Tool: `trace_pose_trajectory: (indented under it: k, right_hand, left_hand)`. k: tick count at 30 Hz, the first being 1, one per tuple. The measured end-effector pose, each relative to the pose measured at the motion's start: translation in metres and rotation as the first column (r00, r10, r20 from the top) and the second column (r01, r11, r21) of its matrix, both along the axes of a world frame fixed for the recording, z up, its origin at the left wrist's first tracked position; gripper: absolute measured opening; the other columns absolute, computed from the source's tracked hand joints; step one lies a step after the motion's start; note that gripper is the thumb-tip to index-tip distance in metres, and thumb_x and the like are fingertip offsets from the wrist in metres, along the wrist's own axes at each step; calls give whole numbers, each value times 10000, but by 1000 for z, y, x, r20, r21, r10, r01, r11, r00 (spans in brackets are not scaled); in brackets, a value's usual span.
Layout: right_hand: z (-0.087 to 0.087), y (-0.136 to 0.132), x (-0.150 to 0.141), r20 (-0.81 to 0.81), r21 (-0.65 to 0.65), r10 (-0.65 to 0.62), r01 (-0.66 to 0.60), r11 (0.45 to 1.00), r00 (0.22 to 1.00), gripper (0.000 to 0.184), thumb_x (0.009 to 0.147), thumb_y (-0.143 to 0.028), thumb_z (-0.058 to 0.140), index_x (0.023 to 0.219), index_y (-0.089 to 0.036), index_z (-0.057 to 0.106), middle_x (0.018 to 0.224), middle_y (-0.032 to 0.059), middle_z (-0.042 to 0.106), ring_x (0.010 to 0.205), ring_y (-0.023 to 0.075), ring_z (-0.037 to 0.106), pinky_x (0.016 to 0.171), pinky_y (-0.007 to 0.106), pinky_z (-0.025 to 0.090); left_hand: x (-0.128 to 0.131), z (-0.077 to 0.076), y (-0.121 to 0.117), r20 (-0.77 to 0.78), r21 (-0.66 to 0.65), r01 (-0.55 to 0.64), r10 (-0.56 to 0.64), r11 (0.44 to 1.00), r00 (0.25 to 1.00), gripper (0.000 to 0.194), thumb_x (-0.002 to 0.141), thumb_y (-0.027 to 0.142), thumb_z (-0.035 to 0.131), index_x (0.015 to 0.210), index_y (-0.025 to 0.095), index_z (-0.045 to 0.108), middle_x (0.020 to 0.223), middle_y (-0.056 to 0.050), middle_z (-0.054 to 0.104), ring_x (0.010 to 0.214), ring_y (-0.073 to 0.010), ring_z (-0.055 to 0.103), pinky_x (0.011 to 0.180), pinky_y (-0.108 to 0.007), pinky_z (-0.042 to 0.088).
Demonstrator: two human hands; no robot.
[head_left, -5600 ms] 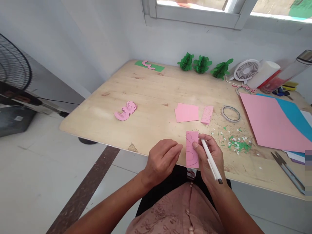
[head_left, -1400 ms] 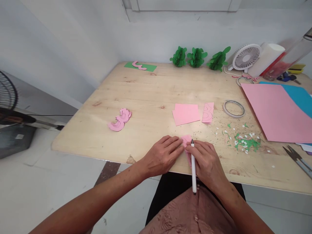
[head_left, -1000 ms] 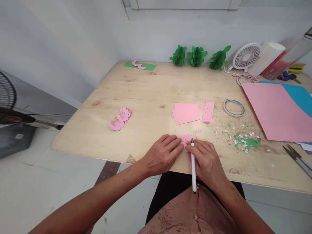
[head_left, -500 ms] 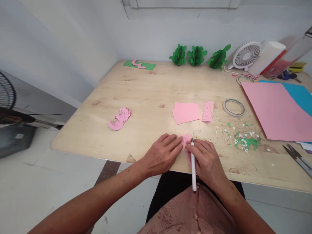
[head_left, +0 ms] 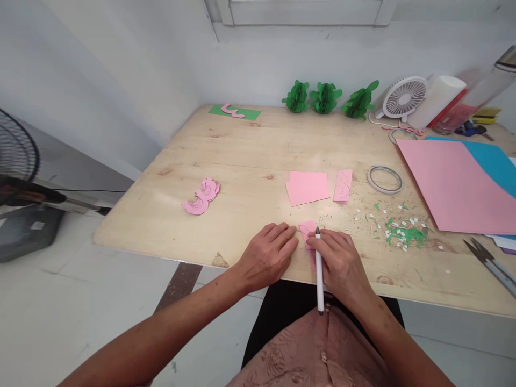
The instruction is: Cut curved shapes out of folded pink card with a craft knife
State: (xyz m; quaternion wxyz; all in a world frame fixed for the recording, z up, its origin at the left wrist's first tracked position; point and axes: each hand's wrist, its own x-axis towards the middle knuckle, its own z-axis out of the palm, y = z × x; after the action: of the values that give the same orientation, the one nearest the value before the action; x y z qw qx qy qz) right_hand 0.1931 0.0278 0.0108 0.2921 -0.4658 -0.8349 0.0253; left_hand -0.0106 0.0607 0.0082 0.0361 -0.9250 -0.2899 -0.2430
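Note:
My right hand (head_left: pixel 341 260) grips a white marker (head_left: pixel 320 279) with dark ends, held between thumb and fingers. Its thumb touches a small pink paper (head_left: pixel 305 232) with a drawn curve, and the hand covers part of that sheet. Just left of this paper, my left hand (head_left: pixel 272 252) lies palm down on the table, fingers stretched and holding nothing. Beyond the hands are a pair of overlapping pink paper pieces (head_left: pixel 308 187) and a pink strip with drawn curves (head_left: pixel 342 186).
Pink scalloped cutouts (head_left: pixel 201 198) lie on the wooden table (head_left: pixel 242 145) to the left. To the right are tape rolls (head_left: pixel 384 179), green scraps (head_left: pixel 407 234), scissors (head_left: pixel 492 266) and large pink sheets (head_left: pixel 459 183). Green paper shapes (head_left: pixel 324 99) and a small fan (head_left: pixel 404 99) stand at the back.
My left hand has slid slightly left, off the small pink paper, uncovering its left edge. The right hand with the marker stays nearly in place. The view has tilted a little upward.

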Motion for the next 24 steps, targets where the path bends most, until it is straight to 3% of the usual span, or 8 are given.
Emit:
trace_pose_trajectory:
  k: [7,24]
  right_hand:
    - [-1,0,1,7,-7,12,-12,1000,1000,287,924,-99,491,1156,-208,618,997,69,724,1035,242,624,873,391,417]
    - [2,1,4,47,1,45,-45,999,998,297,925,-91,497,1176,-200,611,1016,70,719,1042,245,608,873,387,406]
  left_hand:
    - [5,0,-11,93,-54,26,-21,998,995,307,881,78,439,1153,117,575,1181,-139,666,1037,-253,613,846,-417,525]
    - [6,1,-11,-1,-68,18,-18,998,1000,376,883,85,432,1245,70,532,1269,-147,620,1113,-274,558,918,-435,476]
